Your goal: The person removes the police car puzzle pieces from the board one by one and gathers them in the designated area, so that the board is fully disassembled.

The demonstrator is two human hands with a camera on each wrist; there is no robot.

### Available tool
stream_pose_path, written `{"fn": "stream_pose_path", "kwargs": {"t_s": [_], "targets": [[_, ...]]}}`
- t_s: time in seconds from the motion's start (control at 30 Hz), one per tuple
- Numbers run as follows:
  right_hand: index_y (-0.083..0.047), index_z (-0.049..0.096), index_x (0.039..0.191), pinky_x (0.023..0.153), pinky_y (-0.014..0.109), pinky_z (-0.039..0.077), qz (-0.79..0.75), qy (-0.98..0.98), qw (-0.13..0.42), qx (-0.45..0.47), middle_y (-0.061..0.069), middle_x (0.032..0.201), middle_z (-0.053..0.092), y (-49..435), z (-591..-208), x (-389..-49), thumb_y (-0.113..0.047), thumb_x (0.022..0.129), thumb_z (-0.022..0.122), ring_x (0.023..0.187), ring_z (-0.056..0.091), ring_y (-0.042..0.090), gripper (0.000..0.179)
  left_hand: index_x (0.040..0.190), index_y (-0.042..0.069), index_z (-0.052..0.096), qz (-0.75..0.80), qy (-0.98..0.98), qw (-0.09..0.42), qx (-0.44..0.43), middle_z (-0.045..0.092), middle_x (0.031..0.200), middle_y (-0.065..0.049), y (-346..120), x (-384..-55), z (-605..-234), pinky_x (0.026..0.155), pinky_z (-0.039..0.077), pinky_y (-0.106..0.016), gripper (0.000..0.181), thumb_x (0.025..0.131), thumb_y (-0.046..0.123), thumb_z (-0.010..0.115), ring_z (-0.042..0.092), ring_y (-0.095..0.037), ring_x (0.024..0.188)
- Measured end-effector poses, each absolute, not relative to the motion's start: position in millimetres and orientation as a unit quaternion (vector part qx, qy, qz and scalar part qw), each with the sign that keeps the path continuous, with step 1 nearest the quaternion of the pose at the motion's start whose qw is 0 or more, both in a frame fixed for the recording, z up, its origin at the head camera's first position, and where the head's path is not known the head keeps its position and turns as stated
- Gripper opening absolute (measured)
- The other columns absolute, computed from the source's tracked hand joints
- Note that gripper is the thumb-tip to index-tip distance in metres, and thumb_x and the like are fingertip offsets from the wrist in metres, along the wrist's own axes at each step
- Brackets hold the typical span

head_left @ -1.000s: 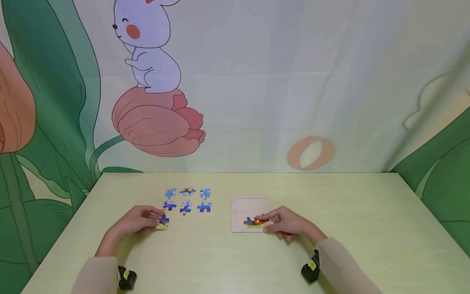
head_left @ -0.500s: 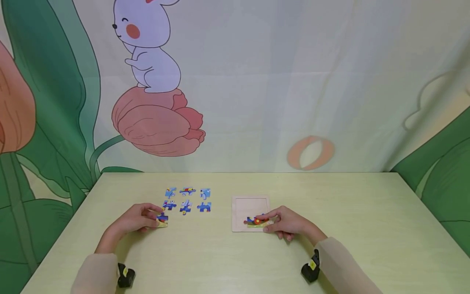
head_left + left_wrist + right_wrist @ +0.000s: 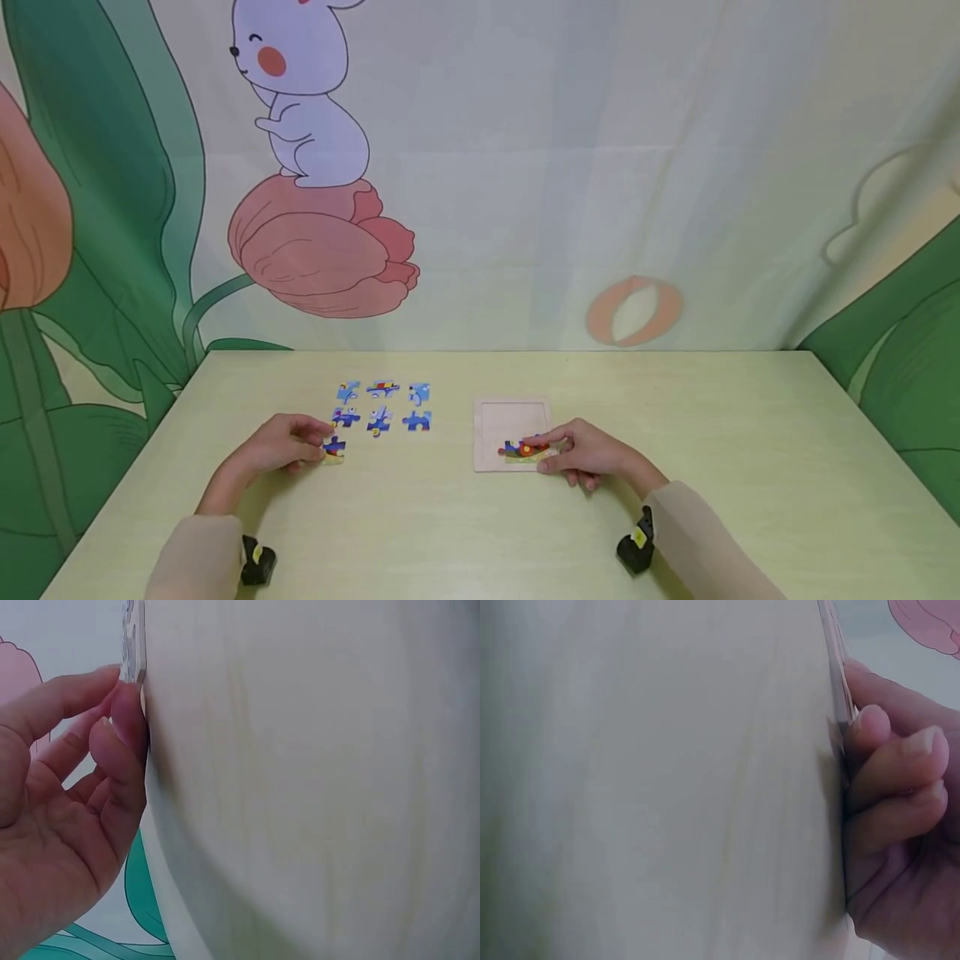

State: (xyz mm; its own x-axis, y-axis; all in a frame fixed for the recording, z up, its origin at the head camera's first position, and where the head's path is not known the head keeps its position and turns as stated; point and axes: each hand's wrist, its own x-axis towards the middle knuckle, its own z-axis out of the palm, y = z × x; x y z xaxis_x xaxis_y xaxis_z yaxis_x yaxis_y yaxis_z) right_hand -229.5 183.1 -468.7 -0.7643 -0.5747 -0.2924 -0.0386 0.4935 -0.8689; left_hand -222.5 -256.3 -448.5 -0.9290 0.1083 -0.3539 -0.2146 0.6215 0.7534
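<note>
At the left of the table, my left hand [image 3: 279,448] pinches the edge of a jigsaw piece [image 3: 333,451], blue with a yellow bottom. In the left wrist view, thumb and fingertips meet at the lower end of the piece [image 3: 135,641]. My right hand [image 3: 587,454] is at the lower right of a pale wooden puzzle frame [image 3: 495,422]. Its index finger and thumb hold a colourful jigsaw piece [image 3: 527,450] inside the frame, partly covered by the fingers. The right wrist view shows the other fingers [image 3: 896,769] curled beside the frame's edge.
Several loose blue jigsaw pieces lie in two rows behind my left hand, among them a plane-like piece [image 3: 383,389] and a bear-like piece [image 3: 419,393]. Bare tabletop [image 3: 435,525] lies between the arms. A printed curtain [image 3: 495,208] hangs behind the table.
My left hand has shifted slightly away from me, and its jigsaw piece has tilted and turned a little. My right hand stays in place on the piece in the frame.
</note>
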Motion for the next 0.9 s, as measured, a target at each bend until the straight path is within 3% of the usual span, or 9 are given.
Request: {"fn": "stream_pose_path", "kwargs": {"t_s": [0.3, 0.5, 0.9], "targets": [[-0.016, 0.058, 0.124, 0.033, 0.019, 0.032, -0.491, 0.8, 0.29, -0.187, 0.0, 0.044, 0.045, 185, -467, -228, -0.02, 0.082, 0.067, 0.03, 0.035, 0.005, 0.043, 0.11, 0.0, 0.059, 0.412, 0.899, 0.145, -0.03, 0.054, 0.09, -0.008, -247, -220, -444, 0.056, 0.045, -0.029, 0.03, 0.082, 0.006, 0.064, 0.05, -0.018, 0.069], [-0.012, 0.057, 0.125, 0.033, 0.02, 0.032, -0.498, 0.805, 0.271, -0.173, 0.0, 0.045, 0.046, 190, -467, -226, -0.021, 0.082, 0.067, 0.03, 0.037, 0.006, 0.045, 0.108, -0.001, 0.06, 0.436, 0.891, 0.128, 0.017, 0.054, 0.087, -0.007, -221, -216, -438, 0.054, 0.045, -0.029, 0.028, 0.082, 0.007, 0.064, 0.052, -0.017, 0.069], [-0.012, 0.057, 0.125, 0.033, 0.02, 0.031, -0.494, 0.809, 0.269, -0.167, 0.0, 0.045, 0.044, 194, -469, -227, -0.019, 0.082, 0.067, 0.03, 0.035, 0.005, 0.044, 0.102, -0.001, 0.062, 0.484, 0.856, 0.14, 0.112, 0.056, 0.083, -0.005, -153, -212, -439, 0.052, 0.046, -0.03, 0.025, 0.077, 0.003, 0.068, 0.054, -0.015, 0.067]]}}
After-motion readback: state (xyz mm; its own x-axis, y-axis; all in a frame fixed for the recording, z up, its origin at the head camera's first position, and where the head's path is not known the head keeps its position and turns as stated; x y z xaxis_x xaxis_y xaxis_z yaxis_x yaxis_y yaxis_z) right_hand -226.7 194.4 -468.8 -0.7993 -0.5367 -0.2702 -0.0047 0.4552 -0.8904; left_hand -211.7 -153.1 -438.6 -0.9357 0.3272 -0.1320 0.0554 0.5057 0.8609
